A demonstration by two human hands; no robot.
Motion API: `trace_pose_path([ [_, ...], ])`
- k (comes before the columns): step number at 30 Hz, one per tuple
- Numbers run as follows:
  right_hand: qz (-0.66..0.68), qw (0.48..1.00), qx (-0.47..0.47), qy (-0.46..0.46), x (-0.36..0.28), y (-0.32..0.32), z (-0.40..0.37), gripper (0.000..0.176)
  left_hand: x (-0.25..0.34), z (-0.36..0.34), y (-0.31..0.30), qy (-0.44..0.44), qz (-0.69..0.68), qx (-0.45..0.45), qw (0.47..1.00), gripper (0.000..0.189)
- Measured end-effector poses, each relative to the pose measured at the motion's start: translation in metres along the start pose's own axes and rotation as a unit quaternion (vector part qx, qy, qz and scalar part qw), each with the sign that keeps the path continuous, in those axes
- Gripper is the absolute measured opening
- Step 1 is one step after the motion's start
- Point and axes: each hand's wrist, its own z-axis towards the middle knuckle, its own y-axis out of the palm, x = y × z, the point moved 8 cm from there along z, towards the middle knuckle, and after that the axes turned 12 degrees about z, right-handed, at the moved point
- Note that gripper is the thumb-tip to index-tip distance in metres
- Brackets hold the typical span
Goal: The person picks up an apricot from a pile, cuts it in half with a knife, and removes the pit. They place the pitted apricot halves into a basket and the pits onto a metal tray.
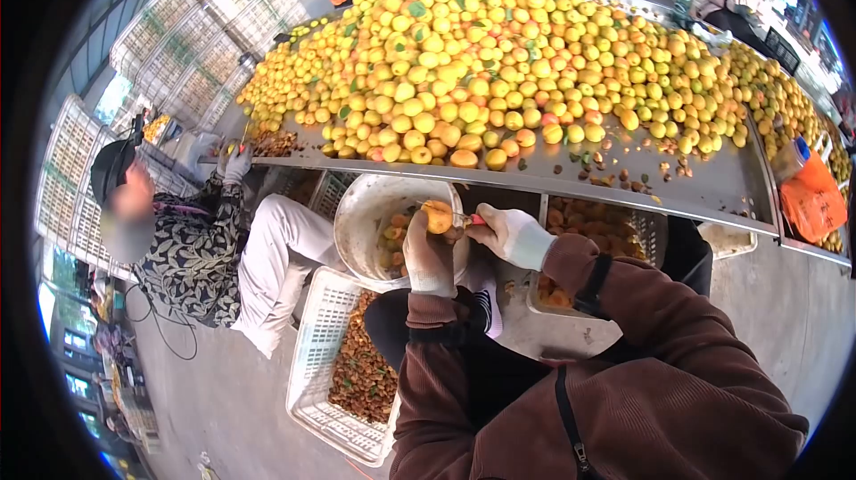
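While the left hand (430, 253) grasps the yellow fruit (437, 216) firmly, the right hand (519, 236), closed round a red-handled tool (478, 220), should make short, controlled strokes, clear of the left fingertips. The fruit sits in the left hand's fingers, above the white bucket (357, 214).

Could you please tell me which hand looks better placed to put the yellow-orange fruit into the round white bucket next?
Probably the left gloved hand: it holds the yellow-orange fruit over the round white bucket, while the right gloved hand grips a small red-handled tool at the fruit's side.
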Motion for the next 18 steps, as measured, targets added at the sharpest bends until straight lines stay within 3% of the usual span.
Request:
trace_pose_path([
  [1, 0.004, 1.000, -0.007, 0.007, -0.003, 0.007, 0.008, 0.036, 0.008, 0.003, -0.010, 0.032, 0.014, 0.044, 0.998, 0.030],
  [5, 0.049, 0.997, -0.034, 0.045, 0.036, 0.043, 0.042, 0.040, 0.027, 0.002, -0.030, 0.102, 0.142, 0.053, 0.983, 0.027],
  [6, 0.056, 0.994, 0.000, 0.089, 0.047, 0.037, 0.042, 0.039, 0.042, -0.004, -0.021, 0.176, 0.264, 0.080, 0.945, 0.027],
  [7, 0.058, 0.994, 0.009, 0.090, 0.049, 0.037, 0.041, 0.039, 0.041, 0.002, -0.018, 0.176, 0.266, 0.071, 0.945, 0.027],
  [9, 0.186, 0.977, 0.052, 0.090, 0.060, 0.033, 0.033, 0.039, 0.018, 0.014, -0.017, 0.111, 0.094, 0.044, 0.988, 0.033],
  [11, 0.232, 0.964, 0.046, 0.121, 0.077, 0.036, 0.029, 0.037, 0.009, 0.018, -0.013, 0.103, 0.130, -0.014, 0.986, 0.035],
  [13, 0.355, 0.915, 0.069, 0.181, 0.068, 0.021, 0.015, 0.036, -0.003, 0.018, 0.003, 0.013, -0.066, -0.074, 0.995, 0.039],
  [18, 0.373, 0.920, 0.056, 0.110, 0.045, 0.000, -0.012, 0.037, -0.016, 0.014, 0.026, -0.033, -0.090, -0.092, 0.991, 0.043],
])
